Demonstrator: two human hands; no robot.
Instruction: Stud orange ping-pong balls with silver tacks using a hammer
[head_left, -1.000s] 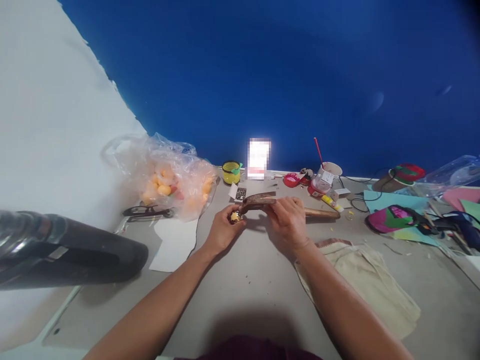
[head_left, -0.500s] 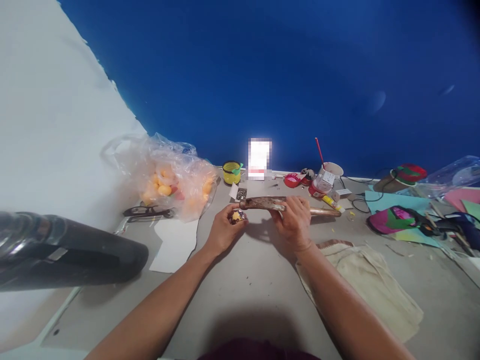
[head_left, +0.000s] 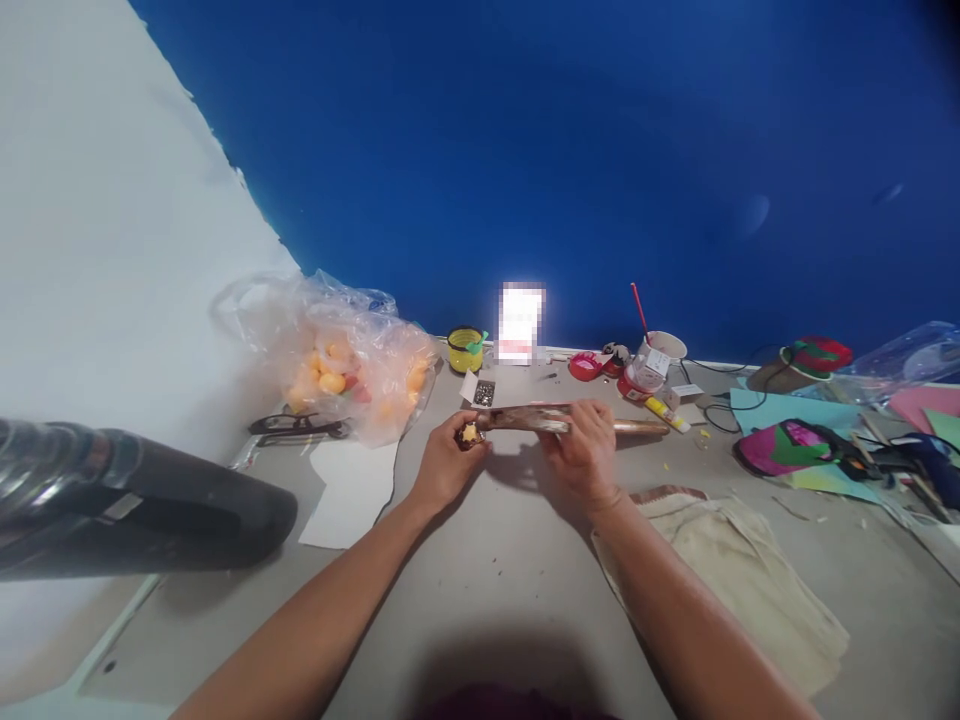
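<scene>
Head-worn view, angled forward and down, over table (head_left: pixel 502 535), toward blue wall (head_left: pixel 540 150)

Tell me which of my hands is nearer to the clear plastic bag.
Left. Your left hand is right of the bag, toward you; your right hand is farther right, gripping the hammer.

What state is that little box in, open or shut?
Open: just beyond the left hand, the little box shows small shiny pieces inside, and its white flap sticks up.
</scene>
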